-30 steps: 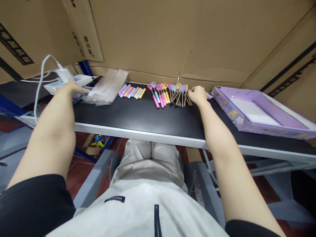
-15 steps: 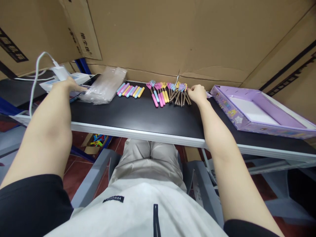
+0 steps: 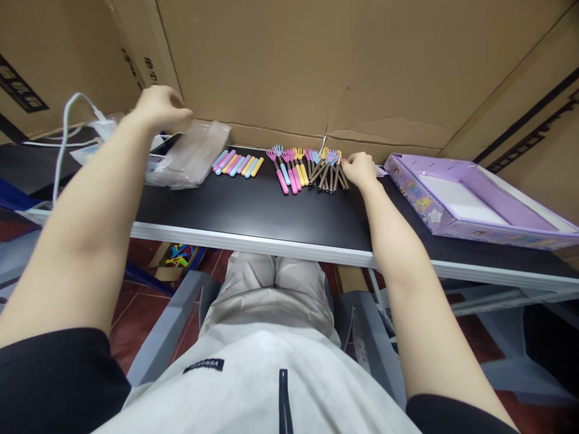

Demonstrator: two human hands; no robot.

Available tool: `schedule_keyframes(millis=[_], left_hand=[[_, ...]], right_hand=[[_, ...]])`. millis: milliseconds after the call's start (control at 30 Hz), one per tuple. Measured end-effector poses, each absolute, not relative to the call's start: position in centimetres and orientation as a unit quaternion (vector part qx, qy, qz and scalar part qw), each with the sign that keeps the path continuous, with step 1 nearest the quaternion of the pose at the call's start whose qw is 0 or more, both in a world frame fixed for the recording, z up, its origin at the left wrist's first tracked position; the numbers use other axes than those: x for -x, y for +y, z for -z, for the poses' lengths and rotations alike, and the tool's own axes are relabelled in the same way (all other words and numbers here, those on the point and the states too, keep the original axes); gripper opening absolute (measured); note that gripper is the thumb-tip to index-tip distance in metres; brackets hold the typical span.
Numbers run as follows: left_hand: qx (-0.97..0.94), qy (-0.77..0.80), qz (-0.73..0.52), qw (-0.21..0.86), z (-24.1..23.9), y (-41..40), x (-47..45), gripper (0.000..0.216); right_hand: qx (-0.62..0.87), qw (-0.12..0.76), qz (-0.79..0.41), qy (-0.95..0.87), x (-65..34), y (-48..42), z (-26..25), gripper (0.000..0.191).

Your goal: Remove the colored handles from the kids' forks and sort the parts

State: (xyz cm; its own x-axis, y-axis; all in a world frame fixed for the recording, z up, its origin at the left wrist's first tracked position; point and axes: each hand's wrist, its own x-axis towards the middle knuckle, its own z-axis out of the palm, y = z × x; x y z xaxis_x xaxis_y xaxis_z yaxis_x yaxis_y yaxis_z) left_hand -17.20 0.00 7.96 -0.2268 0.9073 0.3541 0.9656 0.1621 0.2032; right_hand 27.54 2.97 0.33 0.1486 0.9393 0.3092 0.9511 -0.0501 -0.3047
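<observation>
My left hand (image 3: 161, 108) is raised over the near-transparent plastic bags (image 3: 192, 158), its fingers curled; anything in them is hidden. At the right end of a pile of claw-headed back scratchers (image 3: 326, 172), my right hand (image 3: 360, 169) rests closed, and I cannot make out what it holds. Those scratchers have bare metal rods with pink, blue, yellow and purple heads. Left of them lie several more back scratchers (image 3: 289, 172) fitted with pink, blue and yellow handles. A row of loose coloured handles (image 3: 237, 164) sits between these and the bags.
An open purple cardboard tray (image 3: 474, 232) stands on the black table (image 3: 253, 208) at the right. A white charger with a cable (image 3: 66, 129) is at the far left. Cardboard sheets (image 3: 344, 66) wall off the back. Below the table is a box of colourful pieces (image 3: 181, 256).
My left hand has risen from the table beside the charger and moved right, over the plastic bags. My right hand has stayed by the back scratchers.
</observation>
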Motion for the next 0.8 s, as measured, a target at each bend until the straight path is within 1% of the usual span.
schedule_keyframes(millis=[67, 133, 267, 367, 433, 500, 567, 700, 800], left_hand=[[0.653, -0.726, 0.209, 0.05, -9.0, -1.0, 13.0, 0.055], [0.707, -0.68, 0.192, -0.017, -9.3, -1.5, 9.5, 0.046], [0.769, -0.626, 0.097, -0.089, -8.2, -1.4, 3.8, 0.035], [0.764, -0.632, 0.019, -0.126, -6.1, -1.4, 0.1, 0.027], [0.762, -0.638, 0.006, -0.115, -4.5, -1.4, -1.6, 0.027], [0.756, -0.65, 0.021, -0.078, -2.9, -1.3, -2.5, 0.033], [0.754, -0.653, 0.034, -0.057, -1.6, -1.0, -2.6, 0.038], [0.762, -0.643, 0.044, -0.061, -0.3, -0.5, -2.0, 0.04], [0.756, -0.65, 0.058, -0.055, -0.1, -0.4, -1.7, 0.041]], right_hand=[[0.724, 0.223, 0.012, -0.653, -27.6, 3.0, -0.2, 0.036], [0.722, 0.223, 0.014, -0.655, -27.6, 3.2, -0.1, 0.036], [0.718, 0.216, 0.013, -0.662, -27.4, 3.1, -0.2, 0.037], [0.71, 0.212, 0.01, -0.672, -27.0, 2.8, -0.4, 0.037], [0.703, 0.209, 0.01, -0.68, -26.6, 2.7, -0.5, 0.035], [0.699, 0.207, 0.013, -0.684, -26.2, 2.9, -0.2, 0.036], [0.699, 0.209, 0.014, -0.684, -25.8, 3.3, 0.3, 0.043], [0.709, 0.204, -0.026, -0.674, -26.0, 4.9, 1.9, 0.061], [0.713, 0.202, -0.045, -0.67, -26.9, 6.2, 3.1, 0.064]])
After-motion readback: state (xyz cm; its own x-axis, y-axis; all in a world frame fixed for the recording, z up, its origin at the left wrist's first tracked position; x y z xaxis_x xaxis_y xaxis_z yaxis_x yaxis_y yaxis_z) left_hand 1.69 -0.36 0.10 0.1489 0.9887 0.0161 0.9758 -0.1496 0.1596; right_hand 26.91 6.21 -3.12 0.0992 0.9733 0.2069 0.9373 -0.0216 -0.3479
